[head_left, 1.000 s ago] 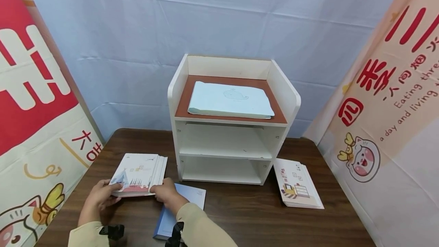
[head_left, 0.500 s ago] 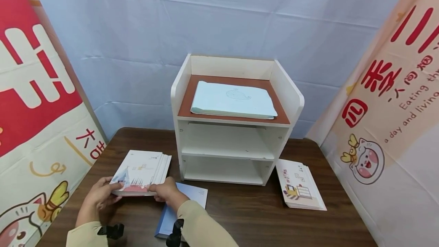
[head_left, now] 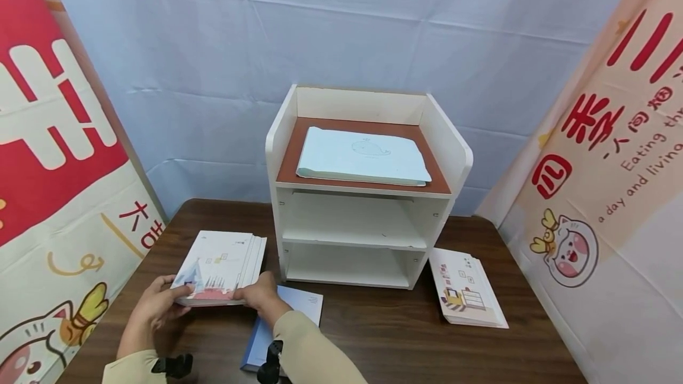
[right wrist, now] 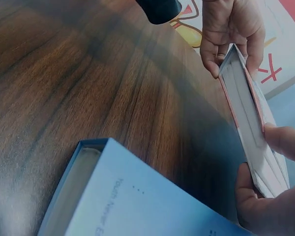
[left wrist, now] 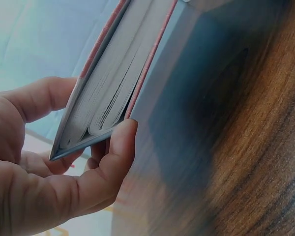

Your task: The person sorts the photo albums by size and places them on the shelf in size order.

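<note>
A white hardcover book (head_left: 216,262) with a pastel castle picture is held by both hands at its near corners, at the left of the table. My left hand (head_left: 153,307) pinches the left corner, thumb on the cover and fingers underneath. At the right corner my right hand (head_left: 260,296) does the same. The left wrist view shows the page block (left wrist: 118,64) between red-edged covers, with the near edge raised off the table. Beneath my right forearm lies a blue book (head_left: 299,304), partly hidden by it.
A white shelf unit (head_left: 352,245) stands at the table's back middle. A pale blue book (head_left: 365,156) with a whale drawing lies on its brown top. Right of the unit, a white stack of books or booklets (head_left: 468,289) lies on the wooden table (head_left: 405,336).
The head view has shifted slightly. Both hands keep their grip on the white book, whose far edge sits a little higher in view than before. Nothing else has visibly moved.
</note>
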Tool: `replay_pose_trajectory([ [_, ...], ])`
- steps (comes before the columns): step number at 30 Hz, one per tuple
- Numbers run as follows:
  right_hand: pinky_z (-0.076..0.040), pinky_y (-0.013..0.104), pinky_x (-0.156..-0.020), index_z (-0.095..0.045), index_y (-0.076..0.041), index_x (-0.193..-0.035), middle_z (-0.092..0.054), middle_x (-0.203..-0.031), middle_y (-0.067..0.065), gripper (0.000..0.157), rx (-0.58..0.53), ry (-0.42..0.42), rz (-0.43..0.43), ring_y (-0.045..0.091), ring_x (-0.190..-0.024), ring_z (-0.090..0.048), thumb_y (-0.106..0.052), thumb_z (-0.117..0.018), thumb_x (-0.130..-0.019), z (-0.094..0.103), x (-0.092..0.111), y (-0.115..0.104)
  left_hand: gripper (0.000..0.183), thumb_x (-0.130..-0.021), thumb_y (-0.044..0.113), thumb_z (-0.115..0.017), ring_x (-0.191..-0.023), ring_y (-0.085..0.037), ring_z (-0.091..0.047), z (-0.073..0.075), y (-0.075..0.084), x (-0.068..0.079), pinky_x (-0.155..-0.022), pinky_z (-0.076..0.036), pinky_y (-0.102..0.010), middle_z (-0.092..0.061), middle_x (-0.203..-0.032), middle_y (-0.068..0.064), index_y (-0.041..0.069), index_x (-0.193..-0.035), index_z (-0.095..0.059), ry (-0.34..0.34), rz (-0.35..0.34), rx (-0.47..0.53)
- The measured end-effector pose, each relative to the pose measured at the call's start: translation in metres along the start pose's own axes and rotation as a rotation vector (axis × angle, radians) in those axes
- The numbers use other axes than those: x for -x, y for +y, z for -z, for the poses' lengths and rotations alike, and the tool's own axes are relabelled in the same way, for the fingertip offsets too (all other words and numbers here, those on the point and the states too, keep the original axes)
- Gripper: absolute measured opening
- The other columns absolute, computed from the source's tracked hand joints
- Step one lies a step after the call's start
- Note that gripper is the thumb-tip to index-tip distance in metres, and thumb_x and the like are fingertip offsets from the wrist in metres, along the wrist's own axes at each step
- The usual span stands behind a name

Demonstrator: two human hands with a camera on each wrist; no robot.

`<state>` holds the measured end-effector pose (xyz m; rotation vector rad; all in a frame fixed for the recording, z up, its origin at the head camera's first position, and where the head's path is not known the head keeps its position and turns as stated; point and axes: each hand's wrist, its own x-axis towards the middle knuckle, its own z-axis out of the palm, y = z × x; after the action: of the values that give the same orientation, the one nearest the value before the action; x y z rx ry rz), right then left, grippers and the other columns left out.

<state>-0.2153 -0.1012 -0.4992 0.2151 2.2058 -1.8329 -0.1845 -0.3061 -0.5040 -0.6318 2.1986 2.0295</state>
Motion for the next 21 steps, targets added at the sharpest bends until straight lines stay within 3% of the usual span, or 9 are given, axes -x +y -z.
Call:
replay_pose_trajectory([
  [10,-0.053,0.031,-0.057,-0.045,0.009,-0.105,-0.045,-0.086,0.011,0.055,-0.032,-0.005,-0.045,0.021,-0.067,-0.053,0.01,-0.079,-0.062,0.0,0.002,-0.002,0.068,-0.085,0.002,-0.063,-0.066,-0.018,-0.058,0.0,0.003,0.002,-0.06,-0.054,-0.035,-0.045,-0.095,-0.019,-0.012,-0.133,-0.017,-0.004,-0.006,-0.011],
  [21,-0.052,0.032,-0.051,-0.045,0.003,-0.101,-0.046,-0.082,0.008,0.055,-0.017,-0.04,0.003,0.018,-0.064,-0.051,0.015,-0.077,-0.057,0.011,0.017,-0.001,0.07,-0.085,0.002,-0.063,-0.069,-0.018,-0.056,-0.007,0.004,0.024,-0.062,-0.054,-0.036,-0.041,-0.098,-0.02,-0.006,-0.137,-0.017,-0.008,-0.017,-0.002],
])
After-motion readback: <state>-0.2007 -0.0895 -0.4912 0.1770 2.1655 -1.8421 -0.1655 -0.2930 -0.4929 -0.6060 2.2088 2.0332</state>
